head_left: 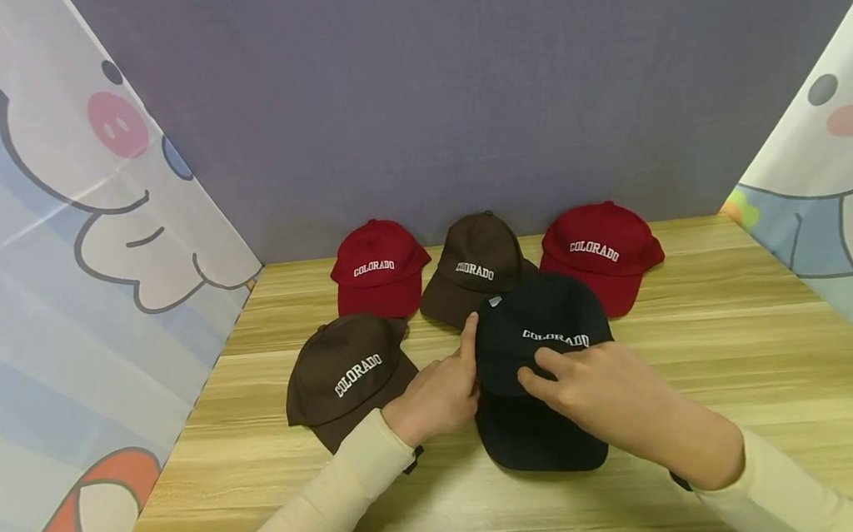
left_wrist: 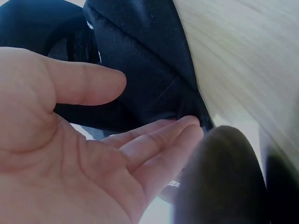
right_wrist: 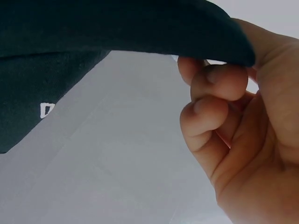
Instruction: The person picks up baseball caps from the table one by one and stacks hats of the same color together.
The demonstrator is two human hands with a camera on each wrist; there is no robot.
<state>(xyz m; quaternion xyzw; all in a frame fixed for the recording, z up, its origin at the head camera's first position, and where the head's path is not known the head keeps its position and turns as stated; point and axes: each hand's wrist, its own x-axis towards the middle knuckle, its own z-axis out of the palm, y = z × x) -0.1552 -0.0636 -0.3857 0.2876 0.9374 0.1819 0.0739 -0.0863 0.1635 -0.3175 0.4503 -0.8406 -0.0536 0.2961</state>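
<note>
A black cap [head_left: 543, 311] lettered COLORADO lies with its brim [head_left: 538, 437] towards me. My left hand [head_left: 440, 390] is at the cap's left side, its index finger extended along the crown. In the left wrist view, the fingers [left_wrist: 163, 140] are fairly straight against the black fabric, with the thumb apart. Over the front of the cap is my right hand [head_left: 617, 393], its fingers loosely bent. The right wrist view has those fingers [right_wrist: 205, 112] right by the brim's edge [right_wrist: 187, 37], which hides part of the hand; no fabric shows between the visible fingertips.
A brown cap [head_left: 348, 372] lies left of my left hand. Behind the black cap, another brown cap [head_left: 478, 253] sits between two red caps, one left [head_left: 376, 257] and one right [head_left: 605, 239]. A grey panel [head_left: 458, 88] backs the wooden table [head_left: 741, 341]; cartoon-printed sheets [head_left: 56, 245] flank it.
</note>
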